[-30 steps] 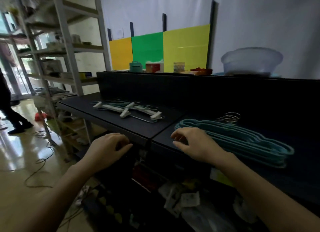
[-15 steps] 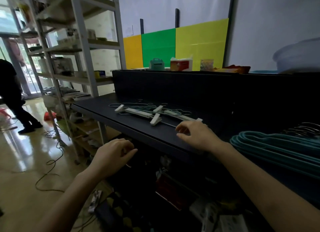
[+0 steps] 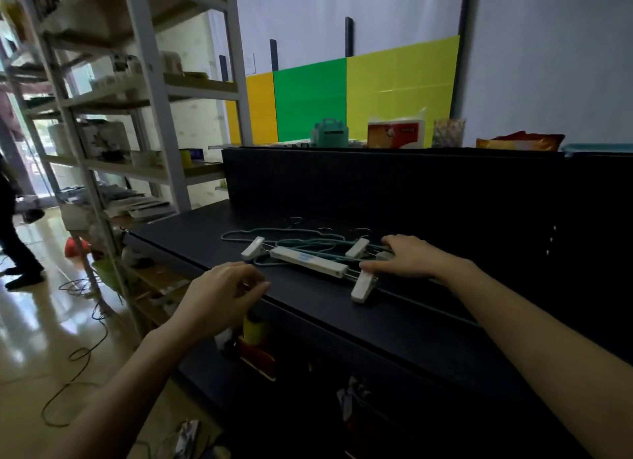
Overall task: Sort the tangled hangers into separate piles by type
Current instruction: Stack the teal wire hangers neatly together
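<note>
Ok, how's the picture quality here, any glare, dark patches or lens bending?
Head view: bright glare on the glossy floor at left; the black table and the space beneath it are underexposed, with little detail; the shelving rack leans and bows from wide-angle distortion; the clip hangers read reasonably sharp.

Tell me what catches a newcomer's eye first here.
The tangle of white clip hangers and thin teal wire hangers lies on the black table, with the right hand resting on its right end. Behind, orange, green and yellow panels glow against the wall.
</note>
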Tool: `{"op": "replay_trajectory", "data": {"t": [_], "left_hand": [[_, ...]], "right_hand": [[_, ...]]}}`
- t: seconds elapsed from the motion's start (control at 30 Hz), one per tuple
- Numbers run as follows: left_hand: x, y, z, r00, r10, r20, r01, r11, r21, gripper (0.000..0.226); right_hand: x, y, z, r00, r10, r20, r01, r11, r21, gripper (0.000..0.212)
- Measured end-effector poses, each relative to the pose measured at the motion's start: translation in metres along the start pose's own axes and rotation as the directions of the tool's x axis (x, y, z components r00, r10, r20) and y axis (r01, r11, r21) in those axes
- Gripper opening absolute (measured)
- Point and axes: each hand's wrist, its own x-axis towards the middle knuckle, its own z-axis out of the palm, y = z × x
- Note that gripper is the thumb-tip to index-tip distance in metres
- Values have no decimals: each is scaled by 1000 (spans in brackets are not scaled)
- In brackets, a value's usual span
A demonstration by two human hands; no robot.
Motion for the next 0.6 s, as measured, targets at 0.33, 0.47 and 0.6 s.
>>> {"op": "replay_trajectory", "data": {"t": [0.33,0.47,0.6], "left_hand": [[73,-71,14,999,49,-22,-52,991,-121,22],[111,-97,18,994,96,-50,-103,983,-155,19],[154,-134,29,994,102,-25,-105,982,-156,23]], "right_hand": [[54,-9,-2,979,151,137,-136,985,-109,100],[53,-12,-12,986,140,88,-144,988,47,80],[53,-18,-30,982,186,39,-190,961,202,84]]}}
